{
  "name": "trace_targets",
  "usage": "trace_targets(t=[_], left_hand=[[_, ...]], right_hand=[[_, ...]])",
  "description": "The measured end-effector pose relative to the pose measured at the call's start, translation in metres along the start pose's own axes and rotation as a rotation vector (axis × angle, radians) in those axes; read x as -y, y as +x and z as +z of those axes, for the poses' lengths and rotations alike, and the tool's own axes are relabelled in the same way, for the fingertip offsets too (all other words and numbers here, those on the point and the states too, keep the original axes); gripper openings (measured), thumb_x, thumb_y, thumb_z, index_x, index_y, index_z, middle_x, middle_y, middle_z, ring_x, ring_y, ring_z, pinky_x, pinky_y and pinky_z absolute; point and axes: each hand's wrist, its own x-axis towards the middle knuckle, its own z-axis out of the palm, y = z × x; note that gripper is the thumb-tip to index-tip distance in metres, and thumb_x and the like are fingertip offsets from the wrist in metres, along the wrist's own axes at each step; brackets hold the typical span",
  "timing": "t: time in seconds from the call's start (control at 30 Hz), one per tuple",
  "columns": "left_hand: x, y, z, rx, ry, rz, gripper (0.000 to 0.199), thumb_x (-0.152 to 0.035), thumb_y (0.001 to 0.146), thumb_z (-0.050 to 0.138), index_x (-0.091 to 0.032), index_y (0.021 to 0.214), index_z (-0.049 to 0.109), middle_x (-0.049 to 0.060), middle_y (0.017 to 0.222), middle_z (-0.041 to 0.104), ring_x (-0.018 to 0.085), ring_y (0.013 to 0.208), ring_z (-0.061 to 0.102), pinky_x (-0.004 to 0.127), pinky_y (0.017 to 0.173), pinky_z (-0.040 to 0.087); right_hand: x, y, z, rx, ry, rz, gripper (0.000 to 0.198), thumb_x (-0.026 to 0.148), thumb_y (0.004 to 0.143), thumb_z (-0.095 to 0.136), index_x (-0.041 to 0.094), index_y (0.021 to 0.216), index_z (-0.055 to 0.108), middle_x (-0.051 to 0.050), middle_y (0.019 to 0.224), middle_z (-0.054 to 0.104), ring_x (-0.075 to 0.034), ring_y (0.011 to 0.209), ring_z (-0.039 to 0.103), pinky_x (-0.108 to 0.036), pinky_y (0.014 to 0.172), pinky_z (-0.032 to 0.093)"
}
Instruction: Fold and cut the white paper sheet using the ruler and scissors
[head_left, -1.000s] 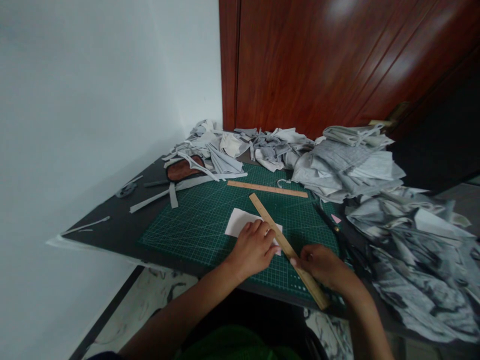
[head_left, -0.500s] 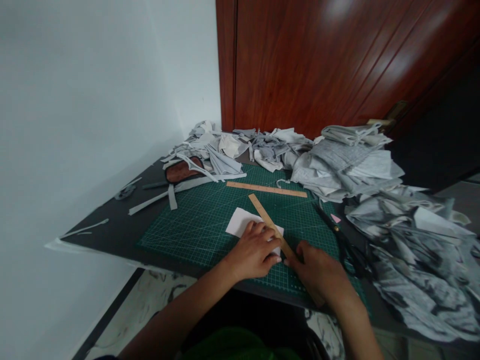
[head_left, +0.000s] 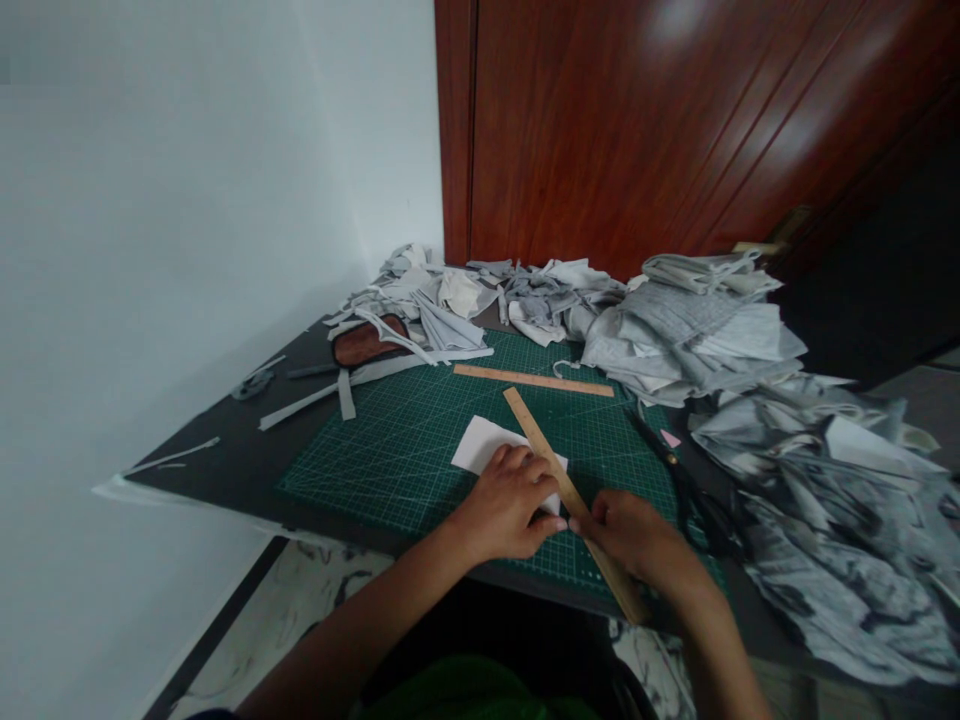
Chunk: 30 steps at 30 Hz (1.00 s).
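at mat point(head_left: 390, 440) ctr, white piece point(head_left: 480, 442) lies partly under ruler point(head_left: 568, 490) slanted 11-5 o'clock; l. hand point(head_left: 511, 508) curls over piece, grip unclear; r. hand point(head_left: 637, 532) holds ruler's 5 o'clock half: press evenly, no pivoting.

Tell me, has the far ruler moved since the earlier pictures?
No. The far ruler lies in the same place and at the same slant on the green mat.

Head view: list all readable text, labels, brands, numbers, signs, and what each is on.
None readable.
Angled ruler: faint markings, too small to read.
Far ruler: same.
Green mat: grid lines show; small pale marks at the near edge, too blurred to read.
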Motion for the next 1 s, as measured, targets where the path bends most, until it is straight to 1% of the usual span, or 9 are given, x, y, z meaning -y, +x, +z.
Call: trace_targets(t=[0.23,0.37,0.5,0.63,0.7,0.8,0.83,0.9,1.0], left_hand=[[-0.001,0.001,0.002,0.003,-0.009,0.028,0.024,-0.039,0.092,0.07,-0.021,0.108,0.066,0.005,0.125,0.066,0.03,0.123,0.05,0.049,0.108,0.036],[-0.001,0.001,0.002,0.0,-0.008,0.026,0.022,-0.038,0.092,0.07,-0.02,0.104,0.065,0.005,0.121,0.068,0.029,0.122,0.051,0.049,0.108,0.036],[0.003,0.001,-0.001,0.018,-0.087,0.116,0.028,-0.044,0.091,0.072,-0.019,0.08,0.063,0.004,0.095,0.071,0.025,0.107,0.059,0.042,0.099,0.042],[0.006,-0.001,-0.002,0.077,-0.216,0.273,0.043,-0.039,0.097,0.064,-0.019,0.061,0.052,-0.001,0.065,0.062,0.016,0.077,0.061,0.033,0.083,0.046],[0.004,-0.001,-0.001,0.025,-0.158,0.226,0.041,-0.038,0.1,0.06,-0.019,0.065,0.056,0.001,0.069,0.063,0.016,0.077,0.061,0.033,0.08,0.046],[-0.001,-0.001,0.004,-0.076,0.032,0.064,0.027,-0.042,0.1,0.061,-0.018,0.088,0.067,0.006,0.094,0.069,0.023,0.096,0.062,0.039,0.086,0.046],[-0.003,0.0,0.005,-0.096,0.08,-0.01,0.03,-0.048,0.097,0.064,-0.018,0.1,0.068,0.008,0.103,0.069,0.027,0.102,0.061,0.042,0.09,0.046],[-0.005,0.002,0.008,-0.094,0.121,-0.144,0.054,-0.063,0.087,0.07,-0.017,0.114,0.066,0.012,0.115,0.066,0.032,0.111,0.058,0.047,0.094,0.046],[-0.003,0.003,0.005,0.001,0.108,-0.172,0.065,-0.071,0.08,0.072,-0.016,0.114,0.067,0.013,0.117,0.066,0.034,0.115,0.058,0.05,0.098,0.046]], right_hand=[[0.004,-0.006,-0.002,0.051,0.05,-0.114,0.037,0.047,0.092,0.055,0.023,0.065,0.057,-0.001,0.065,0.063,-0.018,0.062,0.055,-0.029,0.056,0.028],[-0.001,-0.004,0.0,0.038,0.147,-0.18,0.039,0.052,0.094,0.05,0.024,0.067,0.055,0.002,0.062,0.057,-0.018,0.062,0.054,-0.029,0.058,0.031],[-0.007,-0.001,-0.006,-0.075,0.274,-0.217,0.041,0.054,0.097,0.044,0.023,0.075,0.059,0.002,0.066,0.052,-0.018,0.065,0.052,-0.03,0.061,0.034],[-0.015,-0.004,-0.018,-0.136,0.37,-0.245,0.044,0.058,0.099,0.044,0.023,0.076,0.056,0.005,0.065,0.039,-0.016,0.062,0.041,-0.028,0.057,0.03],[-0.019,-0.005,-0.022,-0.143,0.389,-0.254,0.044,0.058,0.099,0.044,0.023,0.074,0.054,0.005,0.066,0.036,-0.015,0.062,0.039,-0.028,0.056,0.028],[-0.022,-0.005,-0.024,-0.138,0.366,-0.249,0.047,0.06,0.098,0.045,0.022,0.072,0.054,0.005,0.065,0.038,-0.015,0.061,0.039,-0.028,0.056,0.027],[-0.022,-0.004,-0.024,-0.134,0.351,-0.249,0.047,0.06,0.098,0.045,0.022,0.072,0.055,0.005,0.065,0.039,-0.015,0.061,0.04,-0.028,0.056,0.027],[-0.021,-0.003,-0.023,-0.135,0.316,-0.251,0.049,0.061,0.098,0.045,0.021,0.071,0.056,0.004,0.064,0.043,-0.015,0.062,0.042,-0.028,0.056,0.028],[-0.018,-0.003,-0.023,-0.156,0.285,-0.245,0.049,0.059,0.098,0.044,0.021,0.07,0.056,0.003,0.064,0.047,-0.016,0.063,0.046,-0.028,0.057,0.03]])
